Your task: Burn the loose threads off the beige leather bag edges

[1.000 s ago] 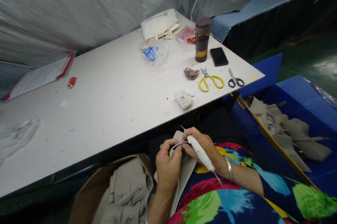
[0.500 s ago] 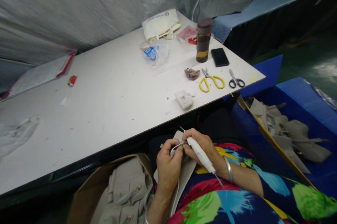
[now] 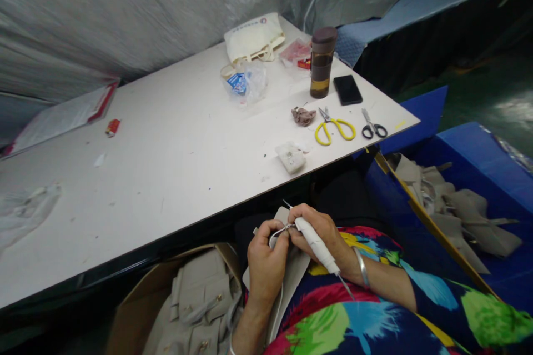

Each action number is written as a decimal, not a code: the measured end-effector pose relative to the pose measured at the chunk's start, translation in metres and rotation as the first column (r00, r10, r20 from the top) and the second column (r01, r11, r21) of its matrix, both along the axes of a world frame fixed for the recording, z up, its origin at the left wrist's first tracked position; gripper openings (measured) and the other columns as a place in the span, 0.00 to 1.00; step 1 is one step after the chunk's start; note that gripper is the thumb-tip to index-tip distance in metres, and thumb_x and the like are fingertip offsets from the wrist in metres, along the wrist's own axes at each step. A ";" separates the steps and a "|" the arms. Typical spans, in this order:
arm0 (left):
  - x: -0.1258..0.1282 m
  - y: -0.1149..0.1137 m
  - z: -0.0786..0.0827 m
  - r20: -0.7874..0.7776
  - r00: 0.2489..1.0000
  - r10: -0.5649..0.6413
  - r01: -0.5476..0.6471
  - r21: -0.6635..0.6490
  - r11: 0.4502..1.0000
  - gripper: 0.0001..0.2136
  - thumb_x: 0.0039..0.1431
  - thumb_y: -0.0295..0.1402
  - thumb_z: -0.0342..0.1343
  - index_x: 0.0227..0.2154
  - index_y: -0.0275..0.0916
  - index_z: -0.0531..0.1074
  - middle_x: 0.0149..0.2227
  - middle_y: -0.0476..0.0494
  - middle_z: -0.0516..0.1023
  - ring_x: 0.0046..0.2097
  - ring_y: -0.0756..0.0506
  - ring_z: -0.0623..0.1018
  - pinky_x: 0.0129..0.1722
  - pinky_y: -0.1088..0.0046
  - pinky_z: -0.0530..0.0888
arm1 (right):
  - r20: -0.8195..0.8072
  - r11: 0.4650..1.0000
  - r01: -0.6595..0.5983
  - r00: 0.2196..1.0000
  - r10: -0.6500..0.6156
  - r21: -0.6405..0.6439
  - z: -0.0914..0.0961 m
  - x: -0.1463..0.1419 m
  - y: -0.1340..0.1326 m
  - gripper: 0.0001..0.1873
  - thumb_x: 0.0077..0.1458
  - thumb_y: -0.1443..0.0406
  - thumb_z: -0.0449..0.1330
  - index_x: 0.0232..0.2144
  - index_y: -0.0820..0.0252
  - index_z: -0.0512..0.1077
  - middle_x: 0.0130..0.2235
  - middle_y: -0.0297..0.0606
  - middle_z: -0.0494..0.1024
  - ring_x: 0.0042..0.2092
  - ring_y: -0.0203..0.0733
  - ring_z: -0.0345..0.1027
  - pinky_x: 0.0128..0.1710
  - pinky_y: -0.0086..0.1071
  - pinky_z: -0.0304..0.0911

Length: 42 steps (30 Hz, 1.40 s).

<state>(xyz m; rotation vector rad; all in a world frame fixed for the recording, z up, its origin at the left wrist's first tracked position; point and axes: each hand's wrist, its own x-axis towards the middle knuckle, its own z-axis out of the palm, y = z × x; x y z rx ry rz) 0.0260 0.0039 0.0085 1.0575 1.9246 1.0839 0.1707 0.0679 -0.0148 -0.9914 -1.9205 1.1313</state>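
Over the lap, my left hand (image 3: 268, 260) is closed, pinching a thin pale strap (image 3: 272, 241) that loops between the fingers. My right hand (image 3: 322, 233) meets it, closed around an awl (image 3: 318, 246) with a white wrapped handle. The awl's thin metal point sticks out past the fingertips, and a second metal rod shows at its lower end. Right thumb and fingertips also touch the strap. Beneath both hands lies a beige bag piece (image 3: 295, 269), partly covered by them. Just where the fingertips meet, the detail is too small to make out.
A white table (image 3: 166, 177) lies ahead, bearing yellow-handled scissors (image 3: 333, 127), black-handled scissors (image 3: 373, 125), a phone (image 3: 348, 90), a bottle (image 3: 322, 63) and a small clear packet (image 3: 291, 157). Beige bags (image 3: 200, 299) fill a carton at lower left. More lie in a blue bin (image 3: 478, 149) at right.
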 end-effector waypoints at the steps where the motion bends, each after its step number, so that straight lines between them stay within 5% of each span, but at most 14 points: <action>1: 0.000 0.000 0.000 -0.004 1.000 0.001 -0.001 0.001 1.000 0.04 0.58 0.31 0.59 0.33 0.41 0.78 0.35 0.48 0.83 0.39 0.43 0.80 0.43 0.69 0.73 | 0.001 1.000 -0.002 1.000 0.002 -0.005 0.000 0.000 0.000 0.11 0.56 0.71 0.61 0.41 0.52 0.71 0.31 0.29 0.74 0.31 0.36 0.68 0.32 0.27 0.60; 17: 0.000 0.000 -0.004 0.005 1.000 -0.024 0.024 -0.001 1.000 0.04 0.56 0.30 0.59 0.35 0.41 0.76 0.35 0.48 0.81 0.40 0.43 0.79 0.44 0.68 0.72 | 0.010 1.000 0.012 1.000 -0.012 -0.007 -0.007 0.001 -0.001 0.12 0.55 0.72 0.62 0.41 0.51 0.70 0.32 0.28 0.73 0.32 0.36 0.67 0.34 0.27 0.60; 36: 0.000 0.000 -0.005 0.083 0.997 0.009 -0.011 0.029 1.000 0.03 0.53 0.29 0.62 0.32 0.40 0.75 0.34 0.49 0.80 0.39 0.44 0.78 0.42 0.70 0.72 | -0.017 0.994 -0.093 0.996 0.092 -0.061 0.010 0.006 0.005 0.09 0.61 0.68 0.64 0.43 0.53 0.69 0.37 0.31 0.77 0.34 0.36 0.71 0.34 0.27 0.64; 42: -0.018 -0.001 -0.010 0.391 0.919 -0.051 -0.003 0.135 0.991 0.06 0.56 0.34 0.64 0.37 0.40 0.77 0.39 0.45 0.81 0.44 0.42 0.80 0.49 0.67 0.74 | 0.010 0.995 -0.076 0.997 0.075 0.068 0.006 0.006 0.005 0.06 0.65 0.68 0.61 0.42 0.53 0.69 0.33 0.29 0.76 0.32 0.35 0.70 0.34 0.27 0.62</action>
